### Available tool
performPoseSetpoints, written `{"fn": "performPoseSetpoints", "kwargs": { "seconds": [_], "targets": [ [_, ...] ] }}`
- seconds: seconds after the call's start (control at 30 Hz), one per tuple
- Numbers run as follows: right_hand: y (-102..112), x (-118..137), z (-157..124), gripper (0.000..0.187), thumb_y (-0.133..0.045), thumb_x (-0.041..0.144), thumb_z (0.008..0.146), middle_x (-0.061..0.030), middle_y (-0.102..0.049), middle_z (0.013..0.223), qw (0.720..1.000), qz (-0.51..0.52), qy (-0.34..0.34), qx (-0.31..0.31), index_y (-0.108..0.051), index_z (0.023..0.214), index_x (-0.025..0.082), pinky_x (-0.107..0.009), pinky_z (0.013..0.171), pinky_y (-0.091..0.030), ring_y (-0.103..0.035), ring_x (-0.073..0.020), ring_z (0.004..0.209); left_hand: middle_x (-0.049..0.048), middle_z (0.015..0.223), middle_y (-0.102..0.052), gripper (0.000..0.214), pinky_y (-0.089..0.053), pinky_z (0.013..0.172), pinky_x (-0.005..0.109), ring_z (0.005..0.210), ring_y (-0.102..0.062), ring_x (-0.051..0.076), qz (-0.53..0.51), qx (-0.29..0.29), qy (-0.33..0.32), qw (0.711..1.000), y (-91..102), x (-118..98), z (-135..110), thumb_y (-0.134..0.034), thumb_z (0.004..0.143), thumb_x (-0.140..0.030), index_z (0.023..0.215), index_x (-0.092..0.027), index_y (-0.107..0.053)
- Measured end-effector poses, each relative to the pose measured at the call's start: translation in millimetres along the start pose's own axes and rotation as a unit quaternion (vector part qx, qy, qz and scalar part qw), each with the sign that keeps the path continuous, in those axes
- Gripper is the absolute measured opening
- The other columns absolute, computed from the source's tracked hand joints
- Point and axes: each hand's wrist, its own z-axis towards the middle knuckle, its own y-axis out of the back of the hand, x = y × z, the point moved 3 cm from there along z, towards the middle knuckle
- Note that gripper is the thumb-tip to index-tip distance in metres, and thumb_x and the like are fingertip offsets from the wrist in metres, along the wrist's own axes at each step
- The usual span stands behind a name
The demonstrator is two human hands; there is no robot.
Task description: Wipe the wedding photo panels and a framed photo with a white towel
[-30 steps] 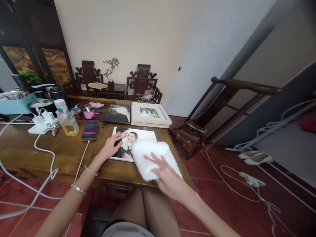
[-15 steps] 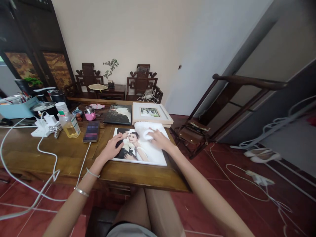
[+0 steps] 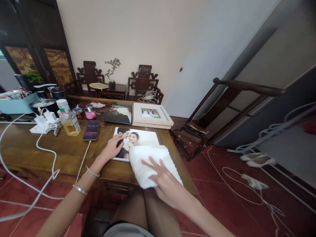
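Note:
A glossy photo print [image 3: 135, 140] of a couple lies flat on the wooden table [image 3: 112, 169]. My left hand [image 3: 114, 147] rests on its left edge with the fingers stretched out, holding nothing. Spread over the print's lower right part is a white fluffy cloth [image 3: 143, 156], which reaches past the table's front edge. On top of the cloth lies my right hand [image 3: 163, 179], its fingers apart and pressed down on the fabric. Part of the picture is hidden under the cloth.
Behind the print are a dark photo panel [image 3: 118, 114] and a stacked white frame [image 3: 151, 113]. Leftward stand a phone [image 3: 91, 130] on its cable, a bottle [image 3: 69, 121], a pink cup [image 3: 90, 113] and a power strip [image 3: 41, 126]. A wooden chair [image 3: 222, 105] stands right.
My right hand has moved the cloth from the print's upper right corner toward me, to its lower right and over the table edge. My left hand stays in place.

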Motion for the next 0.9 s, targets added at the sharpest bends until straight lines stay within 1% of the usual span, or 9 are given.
{"fn": "performPoseSetpoints", "kwargs": {
  "seconds": [0.07,0.17,0.3,0.43,0.57,0.67,0.77,0.83,0.9],
  "targets": [
    [3.5,-10.9,18.4,0.05,-0.04,-0.005,0.06,-0.0058,-0.035,0.147,1.0,0.004,-0.007,-0.003,-0.067,0.096,0.017,-0.061,0.108,-0.017,-0.015,-0.0317,0.139,0.0106,0.138,-0.048,0.04,-0.031,0.11,0.041,0.131,-0.042,0.022,0.001,0.006,-0.003,1.0,0.8,-0.3,-0.2,-0.043,0.089,-0.033,0.123,-0.015,-0.056],
    [10.4,-42.7,63.0,0.049,-0.041,-0.001,0.066,-0.0083,-0.041,0.144,0.999,-0.001,-0.028,-0.026,-0.065,0.104,0.016,-0.06,0.107,-0.019,-0.022,-0.0323,0.137,0.0109,0.139,-0.047,0.041,-0.031,0.111,0.041,0.131,-0.04,0.022,-0.002,0.012,-0.001,1.0,1.5,0.8,-0.3,-0.044,0.089,-0.034,0.124,-0.015,-0.055],
    [17.5,-83.1,117.9,0.048,-0.041,0.001,0.071,-0.0133,-0.057,0.127,0.997,-0.021,-0.065,-0.041,-0.062,0.112,0.014,-0.056,0.103,-0.025,-0.03,-0.0313,0.133,0.0117,0.138,-0.048,0.041,-0.03,0.111,0.041,0.131,-0.041,0.022,-0.014,0.012,-0.003,1.0,2.2,2.7,0.0,-0.045,0.088,-0.036,0.122,-0.014,-0.057],
    [22.0,-94.0,137.5,0.05,-0.04,0.001,0.072,-0.0134,-0.06,0.12,0.995,-0.034,-0.08,-0.053,-0.061,0.115,0.015,-0.052,0.1,-0.03,-0.038,-0.0299,0.127,0.0109,0.136,-0.05,0.041,-0.032,0.11,0.041,0.129,-0.043,0.023,-0.024,0.006,-0.002,1.0,3.3,2.0,1.0,-0.047,0.087,-0.036,0.12,-0.015,-0.058],
    [16.6,-66.9,112.1,0.047,-0.042,0.003,0.072,-0.0138,-0.059,0.122,0.995,-0.04,-0.081,-0.043,-0.062,0.113,0.015,-0.055,0.102,-0.026,-0.034,-0.0311,0.13,0.013,0.135,-0.051,0.043,-0.032,0.11,0.04,0.129,-0.044,0.024,-0.02,0.007,0.008,1.0,3.8,0.3,2.3,-0.047,0.087,-0.036,0.121,-0.012,-0.058],
    [8.6,-25.6,69.1,0.049,-0.043,0.001,0.068,-0.011,-0.045,0.14,0.998,-0.035,-0.047,-0.032,-0.063,0.11,0.016,-0.059,0.106,-0.019,-0.024,-0.0329,0.135,0.0125,0.136,-0.05,0.043,-0.031,0.111,0.04,0.13,-0.042,0.024,-0.017,0.007,0.003,1.0,2.8,0.0,1.9,-0.045,0.088,-0.036,0.122,-0.013,-0.057],
    [3.4,10.1,28.3,0.054,-0.042,-0.002,0.063,-0.0066,-0.038,0.146,1.0,-0.014,-0.021,-0.003,-0.064,0.108,0.018,-0.06,0.109,-0.013,-0.016,-0.0322,0.139,0.0103,0.139,-0.047,0.043,-0.03,0.111,0.043,0.131,-0.04,0.023,-0.016,0.008,-0.001,1.0,0.5,1.5,-0.1,-0.043,0.09,-0.036,0.127,-0.016,-0.052],
    [3.6,19.6,16.3,0.055,-0.042,-0.002,0.061,-0.005,-0.037,0.146,1.0,-0.004,-0.01,0.011,-0.065,0.106,0.019,-0.059,0.11,-0.013,-0.015,-0.0312,0.139,0.0091,0.142,-0.044,0.045,-0.028,0.111,0.044,0.133,-0.037,0.022,-0.016,0.013,0.004,1.0,-1.2,3.5,-1.5,-0.04,0.091,-0.036,0.131,-0.019,-0.048],
    [5.8,14.3,22.1,0.056,-0.042,-0.003,0.061,-0.0045,-0.037,0.146,1.0,-0.003,-0.013,0.015,-0.065,0.107,0.02,-0.058,0.11,-0.015,-0.017,-0.0301,0.139,0.0082,0.144,-0.04,0.046,-0.026,0.111,0.046,0.135,-0.035,0.022,-0.019,0.024,0.011,0.999,-2.1,5.7,-2.2,-0.037,0.092,-0.036,0.134,-0.02,-0.044]
  ]
}}
